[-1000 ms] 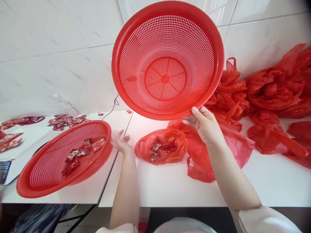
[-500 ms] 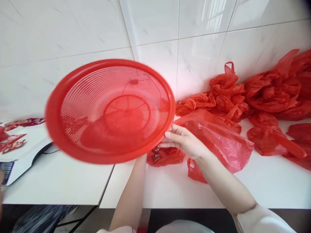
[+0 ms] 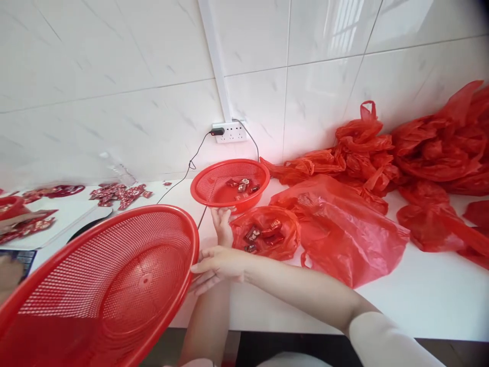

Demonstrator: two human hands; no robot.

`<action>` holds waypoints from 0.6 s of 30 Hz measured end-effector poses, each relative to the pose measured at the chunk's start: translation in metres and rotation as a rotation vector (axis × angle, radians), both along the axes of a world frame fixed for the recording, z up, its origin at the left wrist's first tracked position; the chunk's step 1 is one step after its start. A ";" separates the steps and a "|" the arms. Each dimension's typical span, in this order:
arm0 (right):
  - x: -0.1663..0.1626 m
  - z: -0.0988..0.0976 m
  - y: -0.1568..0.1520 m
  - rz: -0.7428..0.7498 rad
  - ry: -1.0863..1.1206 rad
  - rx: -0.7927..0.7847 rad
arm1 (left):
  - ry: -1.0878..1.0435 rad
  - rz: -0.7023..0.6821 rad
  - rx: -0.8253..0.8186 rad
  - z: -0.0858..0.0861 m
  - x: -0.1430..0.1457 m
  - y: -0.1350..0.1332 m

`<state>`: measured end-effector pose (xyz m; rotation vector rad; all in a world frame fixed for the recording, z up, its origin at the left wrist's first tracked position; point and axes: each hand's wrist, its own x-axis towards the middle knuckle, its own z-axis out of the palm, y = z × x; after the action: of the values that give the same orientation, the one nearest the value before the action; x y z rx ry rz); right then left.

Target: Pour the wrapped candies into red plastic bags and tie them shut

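My right hand (image 3: 214,267) grips the rim of a large red plastic mesh basket (image 3: 145,280), which is tilted at the lower left with its inside facing me; it looks bare inside. Beneath my right forearm my left arm reaches forward, and my left hand (image 3: 223,224) is at the near rim of a smaller red basket (image 3: 198,191), its fingers curled against it. A few wrapped sweets (image 3: 243,186) lie in that smaller basket. Just in front of it sits an opened red plastic bag (image 3: 294,239) with several wrapped sweets (image 3: 263,234) inside.
Red plastic bags (image 3: 355,153) are heaped along the wall at right, with one spread flat (image 3: 344,229) nearer. A power strip (image 3: 231,132) with cables is on the wall. At left are red packets (image 3: 118,194), a white scale-like device (image 3: 69,219) and another person's hand (image 3: 10,275).
The large basket has swung down and left in my right hand. The smaller basket with sweets and my left hand at its rim now show from behind it.
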<state>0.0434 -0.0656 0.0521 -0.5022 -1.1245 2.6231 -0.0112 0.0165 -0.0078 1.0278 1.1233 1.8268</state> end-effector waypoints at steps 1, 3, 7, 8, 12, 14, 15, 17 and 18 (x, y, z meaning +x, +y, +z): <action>-0.008 -0.006 0.001 0.023 -0.021 0.000 | -0.013 0.001 0.021 -0.002 -0.001 0.001; -0.020 -0.016 0.003 0.050 -0.046 -0.004 | -0.031 0.011 0.046 -0.004 -0.003 0.004; -0.037 -0.026 0.006 0.033 -0.049 -0.061 | -0.038 0.043 0.016 -0.006 -0.005 0.006; -0.041 -0.027 0.006 0.013 -0.041 -0.077 | -0.042 0.049 0.006 -0.007 -0.006 0.007; -0.056 -0.030 0.013 -0.076 0.010 -0.119 | -0.054 0.104 -0.034 -0.012 -0.007 0.009; -0.065 -0.034 0.018 -0.123 0.047 -0.148 | -0.065 0.120 -0.042 -0.013 -0.007 0.010; -0.069 -0.036 0.021 -0.152 0.069 -0.152 | -0.067 0.121 -0.043 -0.013 -0.007 0.010; -0.072 -0.039 0.025 -0.193 0.067 -0.132 | -0.054 0.115 -0.035 -0.012 -0.006 0.009; -0.071 -0.039 0.025 -0.194 0.050 -0.094 | -0.040 0.114 -0.025 -0.010 -0.005 0.007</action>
<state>-0.0275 -0.0405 0.0133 -0.5330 -0.8936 2.5133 -0.0159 0.0237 -0.0183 0.9260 1.1992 1.9086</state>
